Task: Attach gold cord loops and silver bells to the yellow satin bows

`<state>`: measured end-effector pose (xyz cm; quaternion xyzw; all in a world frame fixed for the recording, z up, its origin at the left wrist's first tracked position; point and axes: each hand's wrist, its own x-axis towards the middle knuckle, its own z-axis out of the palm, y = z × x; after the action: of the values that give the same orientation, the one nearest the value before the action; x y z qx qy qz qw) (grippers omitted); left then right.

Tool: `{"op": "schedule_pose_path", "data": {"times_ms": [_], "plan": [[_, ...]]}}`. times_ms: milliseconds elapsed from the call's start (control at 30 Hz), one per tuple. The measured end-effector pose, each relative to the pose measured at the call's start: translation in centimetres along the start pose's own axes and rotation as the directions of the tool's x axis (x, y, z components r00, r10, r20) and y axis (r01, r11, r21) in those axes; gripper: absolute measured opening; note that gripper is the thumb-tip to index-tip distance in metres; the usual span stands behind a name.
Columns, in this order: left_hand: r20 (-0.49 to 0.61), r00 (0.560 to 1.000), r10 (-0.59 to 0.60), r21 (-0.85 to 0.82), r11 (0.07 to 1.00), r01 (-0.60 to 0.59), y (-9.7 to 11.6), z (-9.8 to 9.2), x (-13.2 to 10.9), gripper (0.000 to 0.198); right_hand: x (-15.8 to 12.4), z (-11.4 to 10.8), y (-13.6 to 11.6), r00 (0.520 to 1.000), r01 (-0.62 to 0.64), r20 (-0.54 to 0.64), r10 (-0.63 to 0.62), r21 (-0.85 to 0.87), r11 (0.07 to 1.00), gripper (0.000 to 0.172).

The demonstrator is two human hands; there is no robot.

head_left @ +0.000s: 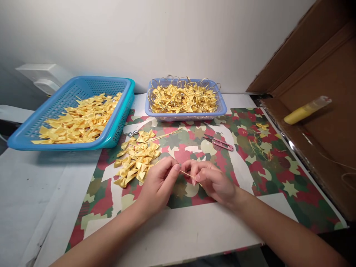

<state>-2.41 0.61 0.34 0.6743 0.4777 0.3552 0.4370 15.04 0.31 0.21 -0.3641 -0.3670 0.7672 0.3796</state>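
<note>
My left hand is closed, thumb and forefinger pinched on one end of a thin yellow cord. Its other end runs into the pinched fingers of my right hand, so the short cord stretches between the two. Both hands are above the patterned sheet near its front middle. Beside my left hand, on the left, lies a loose pile of yellow bows. Several thin yellow strands lie behind my hands, and pink thread snips rest behind my right hand.
A blue basket of yellow bows stands at the left. Another basket, with bows and gold rings, is at the back middle. Thread scraps lie at the right, before a cardboard wall with a yellow tube.
</note>
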Motion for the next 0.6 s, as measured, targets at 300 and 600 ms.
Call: {"op": "schedule_pose_path", "data": {"times_ms": [300, 600], "plan": [[-0.005, 1.000, -0.008, 0.022, 1.000, 0.008, 0.18, -0.23, 0.16, 0.030, 0.07, -0.18, -0.18, 1.000, 0.017, 0.007, -0.017, -0.032, 0.999, 0.014], [-0.055, 0.998, 0.009, 0.069, 0.998, -0.005, 0.34, -0.69, 0.18, 0.029, 0.08, -0.51, -0.04, 1.000, 0.008, 0.013, -0.008, -0.017, 1.000, 0.014]]}}
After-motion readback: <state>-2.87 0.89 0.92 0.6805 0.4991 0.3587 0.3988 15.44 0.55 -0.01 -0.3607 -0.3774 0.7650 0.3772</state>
